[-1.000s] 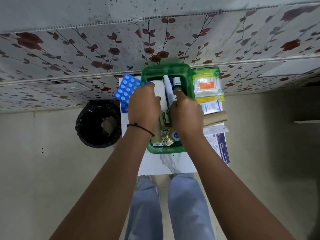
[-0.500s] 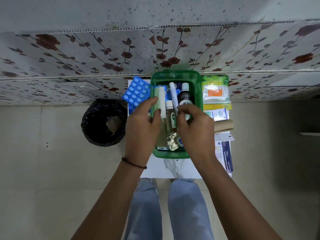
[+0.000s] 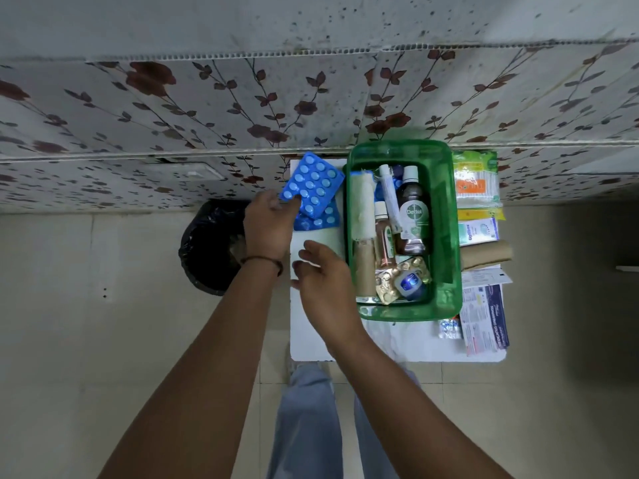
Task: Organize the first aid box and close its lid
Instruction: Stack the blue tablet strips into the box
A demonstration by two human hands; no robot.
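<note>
The green first aid box (image 3: 446,236) stands open on a small white table (image 3: 314,340). Inside lie a white bandage roll (image 3: 363,205), a brown Dettol bottle (image 3: 413,212), a small bottle, a white tube, gold foil strips and a blue tin (image 3: 409,283). Left of the box lie blue tablet strips (image 3: 313,186). My left hand (image 3: 268,226) pinches the near corner of the top strip. My right hand (image 3: 325,281) hovers with spread fingers over the table, left of the box, holding nothing. No lid shows.
Right of the box lie a cotton bud pack (image 3: 477,181), a small carton (image 3: 479,231), a brown roll (image 3: 485,254) and leaflets (image 3: 484,316). A black-lined bin (image 3: 211,247) stands on the floor left of the table. A flowered wall is behind; my legs are below.
Both hands left the inside of the box and moved left. My left hand took hold of the top blue tablet strip; my right hand came out with its fingers apart.
</note>
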